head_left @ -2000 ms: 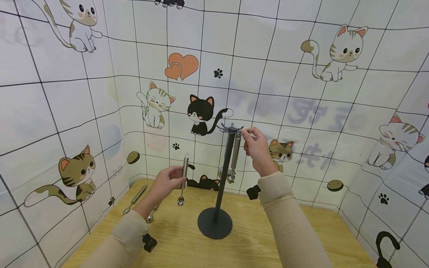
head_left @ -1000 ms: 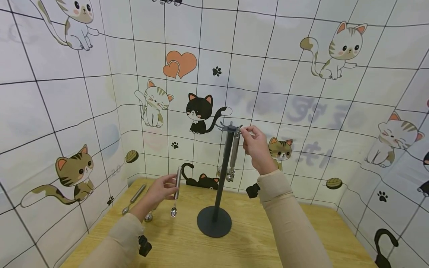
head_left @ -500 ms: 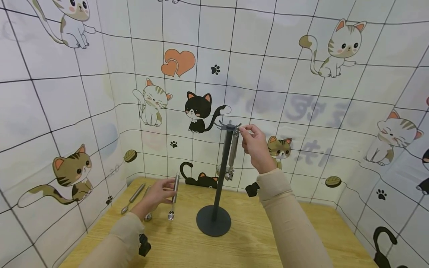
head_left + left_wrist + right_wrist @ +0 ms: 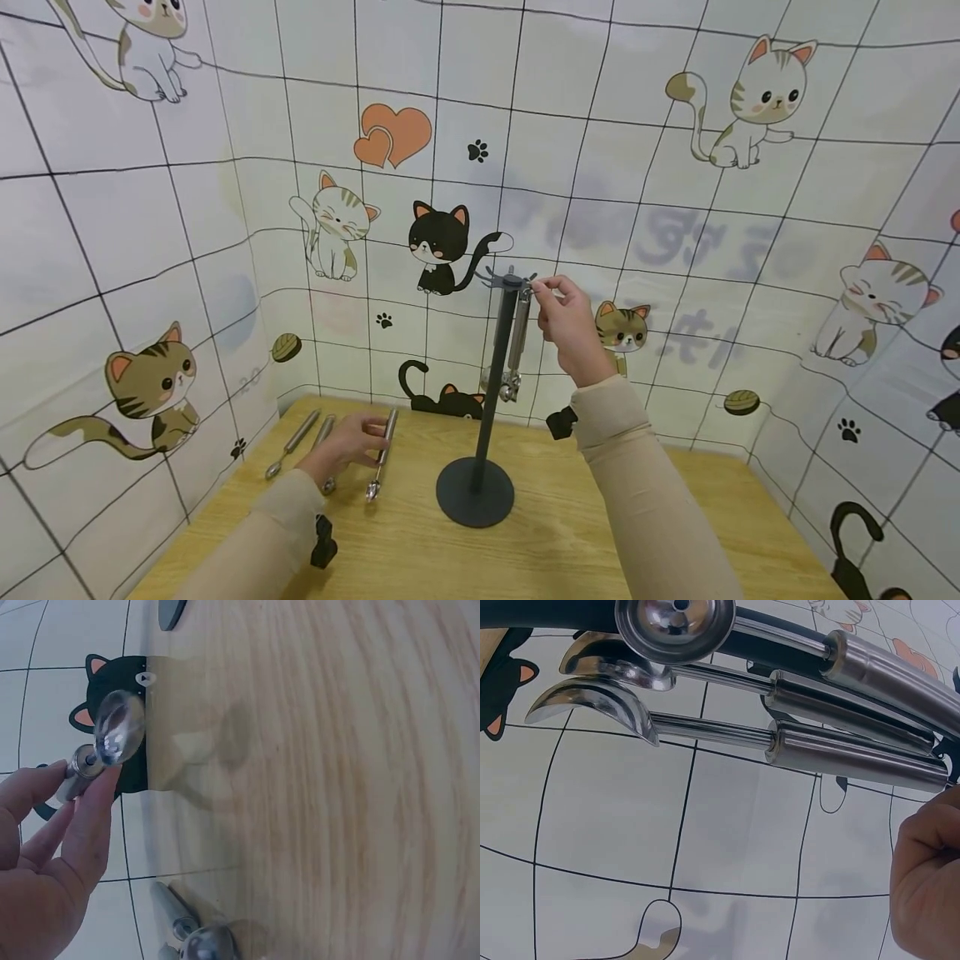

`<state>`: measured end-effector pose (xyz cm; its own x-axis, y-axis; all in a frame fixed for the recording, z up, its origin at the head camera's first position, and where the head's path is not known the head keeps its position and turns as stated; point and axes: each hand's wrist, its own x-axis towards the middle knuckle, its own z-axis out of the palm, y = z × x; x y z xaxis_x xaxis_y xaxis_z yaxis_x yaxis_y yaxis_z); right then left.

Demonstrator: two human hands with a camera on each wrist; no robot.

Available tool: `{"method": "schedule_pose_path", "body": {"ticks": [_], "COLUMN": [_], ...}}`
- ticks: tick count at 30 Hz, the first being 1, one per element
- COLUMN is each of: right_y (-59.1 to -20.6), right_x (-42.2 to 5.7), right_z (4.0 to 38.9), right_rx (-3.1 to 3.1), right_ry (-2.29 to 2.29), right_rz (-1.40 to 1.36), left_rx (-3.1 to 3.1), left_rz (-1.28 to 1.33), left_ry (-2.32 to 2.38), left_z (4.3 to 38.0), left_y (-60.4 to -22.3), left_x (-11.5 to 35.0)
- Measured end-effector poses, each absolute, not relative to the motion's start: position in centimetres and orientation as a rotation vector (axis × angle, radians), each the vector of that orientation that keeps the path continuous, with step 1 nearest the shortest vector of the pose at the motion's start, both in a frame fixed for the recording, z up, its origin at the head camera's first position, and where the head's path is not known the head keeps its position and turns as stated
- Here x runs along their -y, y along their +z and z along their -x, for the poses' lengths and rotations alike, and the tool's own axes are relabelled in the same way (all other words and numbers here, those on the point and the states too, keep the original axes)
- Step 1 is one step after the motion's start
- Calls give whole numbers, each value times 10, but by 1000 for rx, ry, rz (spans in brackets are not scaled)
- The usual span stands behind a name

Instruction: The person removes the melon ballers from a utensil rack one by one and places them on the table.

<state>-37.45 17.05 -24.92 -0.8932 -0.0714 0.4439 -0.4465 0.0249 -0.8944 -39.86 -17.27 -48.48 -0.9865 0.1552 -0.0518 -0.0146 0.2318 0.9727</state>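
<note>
nearest, two beige sleeves [image 4: 243, 542] reach in over the wooden bench [image 4: 577, 517], each with a small black device [image 4: 323, 543] at the wrist. the left hand [image 4: 345, 443] has a narrow grip, thumb to one side and fingers to the other of the handle of a metal scoop [image 4: 383, 452], which slants with its bowl down and toward the person, low over the bench (whether it touches the wood, i cannot tell). to its left lie two more scoops: the middle scoop [image 4: 326, 431] is partly hidden by the left hand, the outer scoop [image 4: 292, 444] lies at a slant near the bench's left edge. to the right, a dark stand [image 4: 486, 425] rises from a round base [image 4: 476, 493]. at its top the right hand [image 4: 567, 329] has a narrow grip too, thumb and forefinger pinching the tip of a hook [image 4: 534, 277] just beside the top of a handle; whether they hold that handle as well, i cannot tell. three hanging scoops [image 4: 855, 754] show there, bowls down, handles close together. farthest back, a pale wall [image 4: 570, 50] carries a dark grid, printed cats and orange hearts [image 4: 393, 136].
</note>
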Motion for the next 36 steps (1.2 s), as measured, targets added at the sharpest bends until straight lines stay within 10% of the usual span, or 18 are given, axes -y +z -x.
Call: {"method": "schedule_pose_path", "body": {"ticks": [36], "right_y": [-249], "right_x": [-171], "right_z": [375], "right_rx": [2032], "right_ry": [1935], "right_rz": [-579], "left_rx": [-2775], "left_rz": [-12], "left_ry": [1376], "left_z": [422], "left_y": [-515], "left_x": [179]}}
